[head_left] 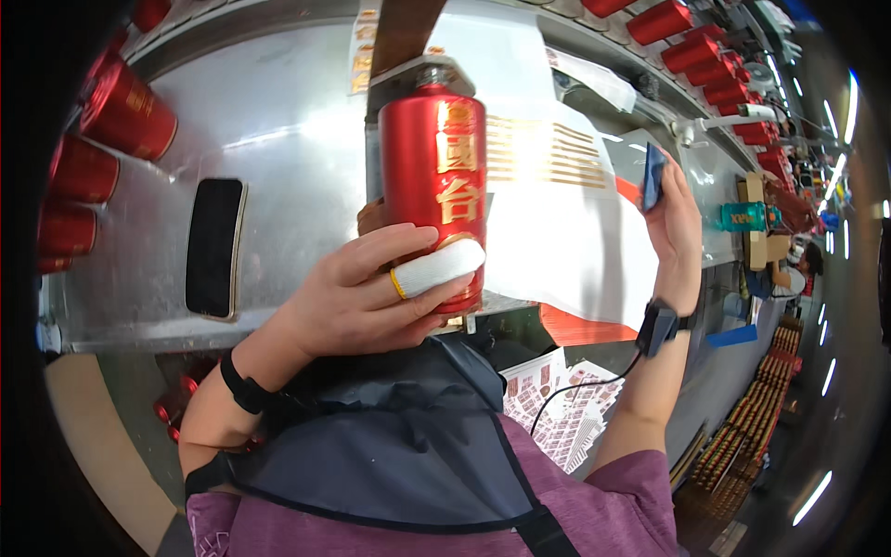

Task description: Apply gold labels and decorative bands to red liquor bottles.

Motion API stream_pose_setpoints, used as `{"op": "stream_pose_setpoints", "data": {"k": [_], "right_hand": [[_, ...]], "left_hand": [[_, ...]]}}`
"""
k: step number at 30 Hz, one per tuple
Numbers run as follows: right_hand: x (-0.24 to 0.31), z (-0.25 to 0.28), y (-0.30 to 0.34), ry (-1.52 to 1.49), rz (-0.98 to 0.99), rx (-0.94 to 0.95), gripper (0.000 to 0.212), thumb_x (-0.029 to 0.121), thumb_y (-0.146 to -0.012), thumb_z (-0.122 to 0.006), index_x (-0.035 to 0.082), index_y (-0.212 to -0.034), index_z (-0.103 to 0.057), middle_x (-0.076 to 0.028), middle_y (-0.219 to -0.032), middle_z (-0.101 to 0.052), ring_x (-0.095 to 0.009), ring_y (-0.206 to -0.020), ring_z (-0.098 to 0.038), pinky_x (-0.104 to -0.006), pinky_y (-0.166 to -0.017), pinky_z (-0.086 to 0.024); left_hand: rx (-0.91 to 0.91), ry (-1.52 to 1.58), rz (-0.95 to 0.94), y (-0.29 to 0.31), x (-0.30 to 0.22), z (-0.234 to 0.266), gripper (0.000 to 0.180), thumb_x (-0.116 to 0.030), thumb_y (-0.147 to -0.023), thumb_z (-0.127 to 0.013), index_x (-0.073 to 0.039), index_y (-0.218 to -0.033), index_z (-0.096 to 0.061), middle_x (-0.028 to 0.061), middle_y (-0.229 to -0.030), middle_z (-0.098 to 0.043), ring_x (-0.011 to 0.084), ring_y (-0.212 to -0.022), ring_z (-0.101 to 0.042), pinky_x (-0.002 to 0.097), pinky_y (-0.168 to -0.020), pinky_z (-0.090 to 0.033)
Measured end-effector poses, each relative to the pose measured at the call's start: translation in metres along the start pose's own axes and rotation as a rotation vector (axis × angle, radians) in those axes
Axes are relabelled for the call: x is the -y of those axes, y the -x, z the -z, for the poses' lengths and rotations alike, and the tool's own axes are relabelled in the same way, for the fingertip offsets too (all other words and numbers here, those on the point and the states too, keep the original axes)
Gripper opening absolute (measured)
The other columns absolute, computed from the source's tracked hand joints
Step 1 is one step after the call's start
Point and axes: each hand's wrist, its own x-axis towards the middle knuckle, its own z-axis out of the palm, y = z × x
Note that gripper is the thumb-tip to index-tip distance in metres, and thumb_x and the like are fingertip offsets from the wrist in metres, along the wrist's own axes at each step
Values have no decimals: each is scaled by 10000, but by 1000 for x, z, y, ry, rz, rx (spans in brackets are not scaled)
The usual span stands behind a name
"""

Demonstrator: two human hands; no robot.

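A red bottle [399,167] with raised gold characters and a clear neck points away from me on the workbench. My left hand [357,292] is closed round its lower end, one finger wearing a white cloth finger sleeve with a yellow edge. To the right, above a white sheet [566,251] with rows of gold strips, my right hand [682,223] grips a small flat dark-blue piece [654,176] at its fingertips. Its exact kind is unclear. The right hand is well apart from the bottle.
A black phone [213,246] lies on the metal bench [297,204] at left, with several red bottles [125,111] beyond it. More red bottles [664,23] line the far right. Red paper [585,325] hangs at the front edge; printed sheets [557,408] lie below.
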Motion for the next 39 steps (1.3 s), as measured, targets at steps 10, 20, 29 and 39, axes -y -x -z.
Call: {"op": "stream_pose_setpoints", "data": {"k": [10,20,29,39], "right_hand": [[-35,40,-120,478,-272,-66,515,566,-924,-676,55,-882,-733,1,-658,-567,-107,-585,-539,-264,-475,-401],[-30,10,-148,854,-327,251,342,336,-817,-841,34,-941,-737,29,-771,-623,-61,-647,-515,-234,-606,-406],[-29,-1,-151,1148,-134,130,335,304,-827,-814,-14,-912,-749,16,-712,-616,-95,-576,-503,-310,-557,-403],[-17,-3,-143,1107,31,289,430,294,-795,-816,-41,-1054,-744,-60,-843,-695,-157,-723,-617,-289,-709,-498]], "left_hand": [[15,-29,310,6,-5,-5,821,-256,-618,-882,-121,-1379,-604,84,-1508,-486,345,-1406,-427,483,-1139,-428],[-23,14,357,9,-3,-3,909,-205,-548,-901,-84,-1392,-584,128,-1509,-481,382,-1402,-446,476,-1122,-450],[-4,31,378,3,-7,2,920,-143,-545,-888,-76,-1404,-567,137,-1521,-463,396,-1405,-439,484,-1125,-442],[36,50,400,-2,-14,10,882,-110,-606,-863,-76,-1426,-539,151,-1531,-444,407,-1422,-411,489,-1133,-428]]}}
